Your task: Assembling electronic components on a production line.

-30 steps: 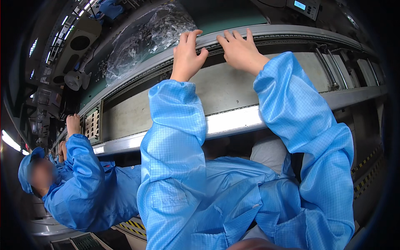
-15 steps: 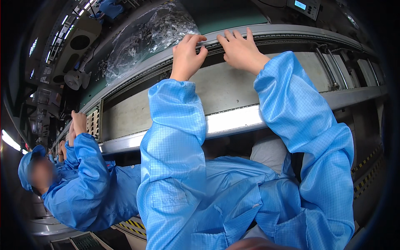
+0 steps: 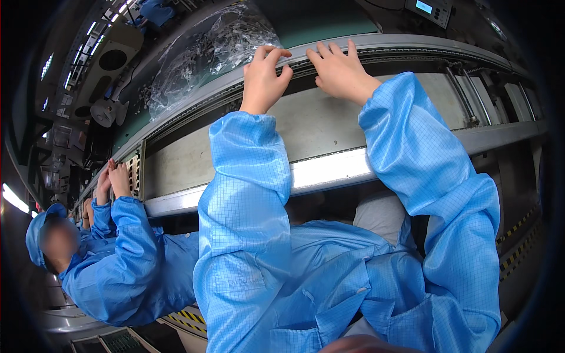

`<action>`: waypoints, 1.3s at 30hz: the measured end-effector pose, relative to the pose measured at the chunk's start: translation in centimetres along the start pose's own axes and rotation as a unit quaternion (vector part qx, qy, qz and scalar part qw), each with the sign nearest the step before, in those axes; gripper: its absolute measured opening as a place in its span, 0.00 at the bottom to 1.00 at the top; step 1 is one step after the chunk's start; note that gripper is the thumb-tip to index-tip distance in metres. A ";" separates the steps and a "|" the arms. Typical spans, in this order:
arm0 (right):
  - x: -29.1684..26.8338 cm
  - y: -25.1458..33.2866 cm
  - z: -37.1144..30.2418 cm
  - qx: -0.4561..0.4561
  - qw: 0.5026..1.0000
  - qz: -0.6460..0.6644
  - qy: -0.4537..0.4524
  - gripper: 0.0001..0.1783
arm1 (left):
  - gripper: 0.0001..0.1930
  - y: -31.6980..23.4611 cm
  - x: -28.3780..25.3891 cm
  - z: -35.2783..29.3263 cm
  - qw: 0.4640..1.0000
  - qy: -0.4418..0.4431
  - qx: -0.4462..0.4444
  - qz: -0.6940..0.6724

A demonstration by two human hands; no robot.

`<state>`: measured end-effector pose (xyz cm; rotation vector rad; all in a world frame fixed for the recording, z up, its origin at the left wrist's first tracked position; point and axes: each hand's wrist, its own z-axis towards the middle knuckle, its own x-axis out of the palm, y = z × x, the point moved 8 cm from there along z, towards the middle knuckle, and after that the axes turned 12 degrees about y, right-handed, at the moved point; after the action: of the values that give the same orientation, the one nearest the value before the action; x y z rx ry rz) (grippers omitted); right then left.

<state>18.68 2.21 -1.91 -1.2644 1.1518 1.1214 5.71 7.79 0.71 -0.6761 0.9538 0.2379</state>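
Note:
My left hand (image 3: 264,79) rests on the front edge of a long grey conveyor rail (image 3: 412,47), fingers curled over the rim, holding nothing I can make out. My right hand (image 3: 338,70) lies just to its right on the same rail, fingers spread flat. Both forearms are in blue cleanroom sleeves. Beyond the rail a crinkled clear plastic bag (image 3: 206,50) of small parts sits on the green belt (image 3: 318,23).
A co-worker in a blue suit and cap sits at my left, their hands (image 3: 115,179) up at the same rail. A lit strip (image 3: 329,170) runs under the conveyor. A small display unit (image 3: 426,9) sits at the top right. Yellow-black floor tape (image 3: 518,229) shows at the right.
My hands have barely shifted on the rail. The co-worker's hand at the left has lifted a little higher toward the rail.

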 end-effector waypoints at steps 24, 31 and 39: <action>0.3 0.1 -0.3 -0.004 1.000 -0.004 -0.008 0.39 | 0.20 -0.4 0.0 -0.3 0.998 -0.031 0.029 0.040; 0.1 0.2 -0.4 -0.006 1.000 -0.007 -0.017 0.39 | 0.21 -0.1 0.1 -0.2 1.000 -0.008 0.003 0.018; 0.2 0.3 -0.2 -0.003 1.000 -0.008 -0.009 0.40 | 0.22 -0.3 -0.1 -0.3 1.000 -0.012 0.003 0.012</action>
<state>18.39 1.97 -2.11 -1.2641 1.1234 1.1235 5.59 7.34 0.82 -0.6564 0.9394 0.2635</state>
